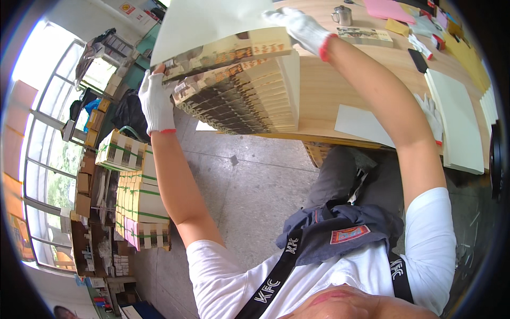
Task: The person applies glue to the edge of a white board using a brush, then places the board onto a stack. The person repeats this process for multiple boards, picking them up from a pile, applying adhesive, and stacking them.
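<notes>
Two gloved hands attend the uppermost printed block (228,53) of a tall stack (241,98) at the near left edge of the surface (319,98). The left hand (158,103) contacts the block's left corner; whether it pinches cannot be determined. The right hand (303,31) lies with fingers extended over the right end of the white top sheet (212,24). Uneven support could tilt the block and slide it off; sideways drag could shift the layers beneath, spilling them toward the floor (234,186).
</notes>
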Tool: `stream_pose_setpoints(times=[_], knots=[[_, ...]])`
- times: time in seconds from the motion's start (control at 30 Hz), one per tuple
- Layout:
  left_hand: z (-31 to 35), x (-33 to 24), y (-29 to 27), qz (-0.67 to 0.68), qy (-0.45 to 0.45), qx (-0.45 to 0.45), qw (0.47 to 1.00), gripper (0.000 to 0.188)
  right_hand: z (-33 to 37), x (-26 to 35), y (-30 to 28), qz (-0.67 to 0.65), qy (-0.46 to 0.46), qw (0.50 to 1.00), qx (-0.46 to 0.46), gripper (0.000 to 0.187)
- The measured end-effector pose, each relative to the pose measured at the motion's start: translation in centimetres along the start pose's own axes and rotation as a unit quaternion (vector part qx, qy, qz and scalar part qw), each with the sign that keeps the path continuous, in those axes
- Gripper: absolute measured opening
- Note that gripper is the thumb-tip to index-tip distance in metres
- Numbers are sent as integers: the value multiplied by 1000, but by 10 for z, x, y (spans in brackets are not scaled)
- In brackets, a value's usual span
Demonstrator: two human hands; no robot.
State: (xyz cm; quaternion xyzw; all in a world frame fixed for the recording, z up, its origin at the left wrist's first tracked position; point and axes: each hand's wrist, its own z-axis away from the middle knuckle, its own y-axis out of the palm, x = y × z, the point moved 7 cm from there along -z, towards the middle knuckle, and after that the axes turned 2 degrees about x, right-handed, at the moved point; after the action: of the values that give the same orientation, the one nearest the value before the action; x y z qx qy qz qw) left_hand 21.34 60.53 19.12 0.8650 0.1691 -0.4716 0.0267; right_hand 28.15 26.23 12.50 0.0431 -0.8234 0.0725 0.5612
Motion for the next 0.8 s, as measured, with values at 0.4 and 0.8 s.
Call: stream_pose_setpoints(times=[0.4,0.8], knots=[[3,63,-9,-329,50,-36,942,61,7,-21,-13,243,88,966,-3,74],[223,-5,259,-106,468,271,834,57,276,-157,-130,676,141,718,85,72]])
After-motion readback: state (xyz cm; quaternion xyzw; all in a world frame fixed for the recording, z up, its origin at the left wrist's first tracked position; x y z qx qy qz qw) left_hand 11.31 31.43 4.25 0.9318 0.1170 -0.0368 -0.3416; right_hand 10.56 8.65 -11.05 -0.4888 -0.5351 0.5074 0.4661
